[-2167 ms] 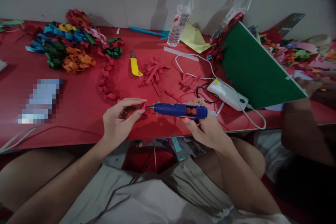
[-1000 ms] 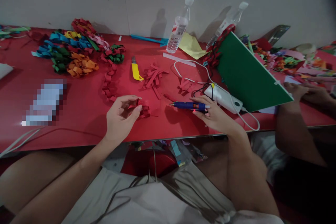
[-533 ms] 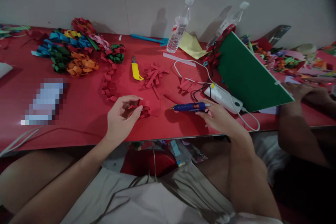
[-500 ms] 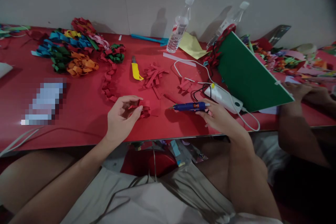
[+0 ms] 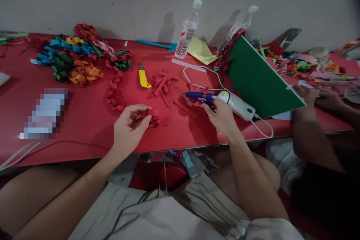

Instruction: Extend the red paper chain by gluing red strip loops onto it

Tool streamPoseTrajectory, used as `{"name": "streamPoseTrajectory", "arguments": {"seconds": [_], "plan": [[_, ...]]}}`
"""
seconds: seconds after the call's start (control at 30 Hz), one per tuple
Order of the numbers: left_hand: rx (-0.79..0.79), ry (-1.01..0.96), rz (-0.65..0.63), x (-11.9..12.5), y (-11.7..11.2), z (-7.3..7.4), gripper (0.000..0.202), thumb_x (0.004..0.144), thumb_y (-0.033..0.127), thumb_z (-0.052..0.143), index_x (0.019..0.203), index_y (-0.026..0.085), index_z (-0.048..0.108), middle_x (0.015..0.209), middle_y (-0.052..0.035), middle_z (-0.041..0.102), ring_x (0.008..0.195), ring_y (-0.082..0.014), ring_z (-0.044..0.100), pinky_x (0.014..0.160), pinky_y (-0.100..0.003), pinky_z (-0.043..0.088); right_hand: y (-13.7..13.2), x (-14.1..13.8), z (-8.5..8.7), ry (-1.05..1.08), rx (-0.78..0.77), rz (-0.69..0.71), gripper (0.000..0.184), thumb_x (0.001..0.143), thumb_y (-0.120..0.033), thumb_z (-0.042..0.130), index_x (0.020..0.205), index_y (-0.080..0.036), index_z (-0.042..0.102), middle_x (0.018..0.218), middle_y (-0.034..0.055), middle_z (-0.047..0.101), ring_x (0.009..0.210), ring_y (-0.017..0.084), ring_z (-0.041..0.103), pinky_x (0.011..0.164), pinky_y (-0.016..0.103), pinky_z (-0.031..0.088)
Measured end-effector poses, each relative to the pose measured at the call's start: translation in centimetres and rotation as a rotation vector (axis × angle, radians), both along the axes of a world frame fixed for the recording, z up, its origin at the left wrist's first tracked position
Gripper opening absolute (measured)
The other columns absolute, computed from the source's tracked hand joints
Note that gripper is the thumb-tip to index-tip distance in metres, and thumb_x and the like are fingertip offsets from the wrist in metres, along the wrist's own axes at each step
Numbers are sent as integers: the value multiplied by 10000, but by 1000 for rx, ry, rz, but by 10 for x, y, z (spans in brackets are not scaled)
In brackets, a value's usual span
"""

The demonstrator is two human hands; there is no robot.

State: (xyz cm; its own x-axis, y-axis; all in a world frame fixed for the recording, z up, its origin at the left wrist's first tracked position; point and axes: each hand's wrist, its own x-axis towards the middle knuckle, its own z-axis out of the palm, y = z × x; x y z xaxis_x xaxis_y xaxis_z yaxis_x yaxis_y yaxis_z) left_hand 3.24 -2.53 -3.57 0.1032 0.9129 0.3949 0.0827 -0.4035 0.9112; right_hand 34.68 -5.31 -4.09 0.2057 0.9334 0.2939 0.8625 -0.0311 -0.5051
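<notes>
My left hand (image 5: 131, 127) pinches a red paper chain (image 5: 114, 89) near its end, where red loops stick out past the fingertips. From there the chain runs back to a heap of colourful paper chains (image 5: 86, 73). My right hand (image 5: 222, 114) is closed around the handle of a blue glue gun (image 5: 199, 97), its nozzle pointing left above the table. Loose red paper strips (image 5: 162, 82) lie in a small pile between and beyond the hands. A yellow utility knife (image 5: 143, 77) rests left of that pile.
Behind stand two water bottles (image 5: 185, 37) (image 5: 242, 26). A white power bank (image 5: 239, 107) with a cable lies beside my right hand. A green board (image 5: 261, 80) leans at the right, near another person's hands (image 5: 309, 95). A blurred phone (image 5: 46, 112) is at left.
My right hand has moved up and slightly left, tilting the glue gun. My left hand keeps its pinch on the red paper chain. The whole view has shifted a little.
</notes>
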Motion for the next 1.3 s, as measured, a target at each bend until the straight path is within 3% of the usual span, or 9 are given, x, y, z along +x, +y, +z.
{"name": "streamPoseTrajectory", "arguments": {"seconds": [0.17, 0.3, 0.43, 0.5, 0.6, 0.7, 0.87, 1.03, 1.3], "plan": [[5, -22, -10, 0, 0, 0, 195, 841, 253, 707, 999, 180, 618, 1019, -67, 699, 975, -156, 683, 884, -298, 572, -1, -2, 2, -21, 49, -4, 295, 895, -401, 579, 1034, -146, 629, 932, 129, 677, 868, 270, 643, 790, 428, 541], [-14, -9, 9, 0, 0, 1, 223, 834, 296, 721, 995, 178, 622, 1025, -78, 704, 979, -169, 687, 874, -304, 575, -6, -5, 11, -41, 112, 49, 497, 872, -385, 612, 1302, -153, 518, 1204, 172, 585, 1050, 302, 602, 898, 496, 530], [-55, -9, 6, 0, -2, 1, 250, 824, 309, 732, 1007, 173, 631, 1017, -84, 716, 953, -161, 690, 835, -274, 581, -20, -32, 25, -77, 523, -10, 449, 876, -306, 602, 1305, -209, 513, 1290, 177, 491, 1213, 349, 513, 989, 561, 470], [-91, -34, -32, 1, -3, 0, 257, 820, 316, 735, 1011, 178, 632, 1029, -90, 719, 957, -161, 692, 829, -268, 582, -25, -56, 28, -24, 633, 159, 340, 877, -251, 596, 1212, -245, 542, 1150, 135, 574, 1134, 321, 568, 951, 538, 495], [-124, -79, -99, 2, -5, -3, 254, 814, 323, 741, 998, 187, 631, 1038, -95, 717, 965, -170, 692, 835, -279, 585, -25, -96, 25, 188, 425, 417, 311, 876, -249, 632, 1167, -250, 522, 1131, 105, 646, 1109, 272, 614, 951, 494, 519], [-142, -97, -118, 2, -5, -7, 263, 802, 327, 751, 991, 188, 633, 1016, -90, 715, 947, -174, 692, 825, -286, 590, -19, -126, 20, 398, 318, 517, 308, 873, -289, 681, 1136, -245, 528, 1145, 88, 668, 1108, 226, 631, 967, 440, 523], [-128, -68, -115, -2, -5, -8, 249, 823, 323, 734, 1020, 194, 653, 1021, -72, 712, 930, -158, 686, 823, -273, 579, -11, -145, 17, 601, 325, 456, 133, 891, -282, 665, 989, -242, 586, 1017, 50, 698, 979, 183, 679, 894, 364, 549], [-88, 2, -30, -4, -6, -5, 243, 825, 321, 742, 1023, 194, 680, 930, -43, 717, 816, -135, 679, 734, -234, 561, -10, -147, 12, 587, 324, 415, 70, 881, -268, 685, 889, -226, 630, 986, 54, 727, 946, 189, 702, 872, 358, 556], [286, 275, -15, -9, -3, -1, 165, 869, 182, 694, 1030, 202, 720, 1003, -52, 734, 921, -142, 685, 840, -261, 552, -9, -142, 13, 526, 375, 450, 48, 871, -190, 701, 900, -204, 665, 951, 62, 733, 931, 172, 706, 857, 322, 555]]}}
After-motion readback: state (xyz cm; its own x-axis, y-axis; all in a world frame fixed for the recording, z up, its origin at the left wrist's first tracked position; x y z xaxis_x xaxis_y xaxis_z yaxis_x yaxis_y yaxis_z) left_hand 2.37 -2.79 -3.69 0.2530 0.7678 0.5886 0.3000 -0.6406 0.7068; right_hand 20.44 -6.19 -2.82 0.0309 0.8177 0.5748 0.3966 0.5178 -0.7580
